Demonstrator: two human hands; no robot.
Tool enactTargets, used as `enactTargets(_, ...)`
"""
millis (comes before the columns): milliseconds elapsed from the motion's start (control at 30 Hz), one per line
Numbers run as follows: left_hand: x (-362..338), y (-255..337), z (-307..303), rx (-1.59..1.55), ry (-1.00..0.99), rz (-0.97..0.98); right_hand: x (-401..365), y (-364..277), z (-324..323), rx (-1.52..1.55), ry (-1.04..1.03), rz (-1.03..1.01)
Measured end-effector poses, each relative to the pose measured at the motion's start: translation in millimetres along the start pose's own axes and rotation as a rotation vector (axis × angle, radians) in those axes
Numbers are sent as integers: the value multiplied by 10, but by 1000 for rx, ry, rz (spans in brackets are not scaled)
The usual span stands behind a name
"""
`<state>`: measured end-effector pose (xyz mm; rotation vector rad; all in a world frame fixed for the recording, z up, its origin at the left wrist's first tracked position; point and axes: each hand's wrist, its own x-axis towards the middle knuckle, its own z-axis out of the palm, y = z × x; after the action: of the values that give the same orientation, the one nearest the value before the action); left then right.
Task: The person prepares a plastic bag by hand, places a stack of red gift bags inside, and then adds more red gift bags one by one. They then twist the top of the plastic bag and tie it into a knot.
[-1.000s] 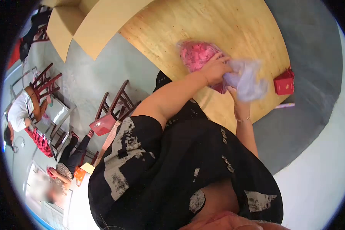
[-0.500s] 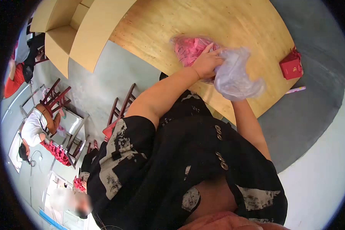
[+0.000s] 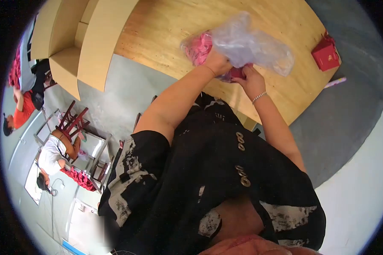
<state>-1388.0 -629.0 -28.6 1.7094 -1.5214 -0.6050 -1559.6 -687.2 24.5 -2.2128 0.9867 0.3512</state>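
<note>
A clear plastic bag (image 3: 259, 49) with pink-red packets (image 3: 198, 49) in it lies on the wooden table. My left hand (image 3: 218, 63) is curled at the middle of the bag, gripping the plastic; its fingertips are mostly hidden. Close beside it, my right hand (image 3: 252, 80), a bracelet at the wrist, pinches the near edge of the bag. Dark red material shows through the plastic between the two hands. The loose, puffed end of the bag spreads over the table to the right and away from me.
An open cardboard box (image 3: 100, 42) stands at the left of the wooden table (image 3: 166, 25). A small red gift box (image 3: 326, 55) and a pink-white stick (image 3: 336, 82) lie near the right edge. Stools, another table and people, one in white (image 3: 51, 155), are at far left.
The loose end of the bag has swung up and away over the table. My right hand, hidden behind the plastic before, now shows, pinching the near edge. My left hand has shifted slightly left.
</note>
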Motion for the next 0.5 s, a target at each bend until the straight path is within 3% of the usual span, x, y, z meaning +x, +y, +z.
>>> enactTargets(167, 57, 169, -138, -104, -195, -168, 185, 227, 58, 13, 57, -109)
enactTargets(233, 131, 284, -224, -52, -348, -409, 202, 255, 25, 63, 40, -110)
enactTargets(267, 136, 257, -191, -48, -351, -403, 210, 244, -20, 67, 46, -107)
enactTargets(333, 131, 131, -81, -252, -110, -223, 216, 198, -109, 73, -38, -98)
enactTargets(467, 180, 19, -35, -158, -204, -240, 140, 179, -120, 165, -55, 34)
enactTargets(500, 154, -19, 27, -67, -116, -204, 135, 153, -186, 200, -62, -31)
